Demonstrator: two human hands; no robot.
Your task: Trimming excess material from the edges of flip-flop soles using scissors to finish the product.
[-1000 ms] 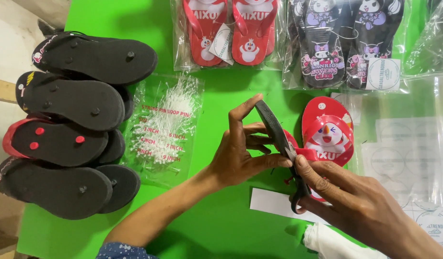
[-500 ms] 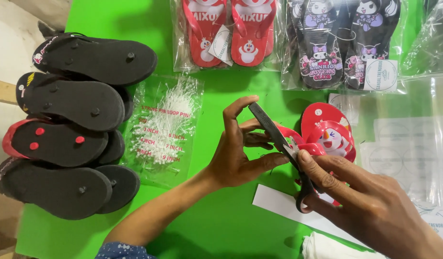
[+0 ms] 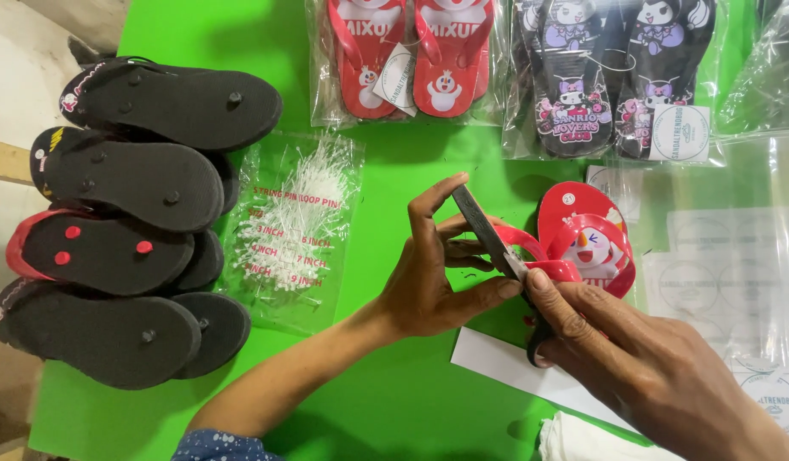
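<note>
My left hand [image 3: 429, 282] and my right hand [image 3: 634, 358] both grip a black-soled flip-flop [image 3: 484, 226] held on edge above the green table [image 3: 360, 410]. Left fingers wrap its upper part, index finger at the tip. My right thumb presses its lower part near the red strap [image 3: 527, 243]. Just behind it is the matching red flip-flop [image 3: 587, 243] with a cartoon face print, touching the first one; I cannot tell whether it rests on the table.
Several sole-up flip-flops [image 3: 130, 179] are piled at the left. A clear bag of white loop pins [image 3: 292, 230] lies beside them. Bagged red flip-flops [image 3: 403, 51] and black ones [image 3: 616, 68] sit at the back. A white paper [image 3: 505, 363] and clear sticker bags [image 3: 727, 273] lie to the right.
The held flip-flop has turned a little and its red strap shows more. My right thumb has slid slightly up along its edge.
</note>
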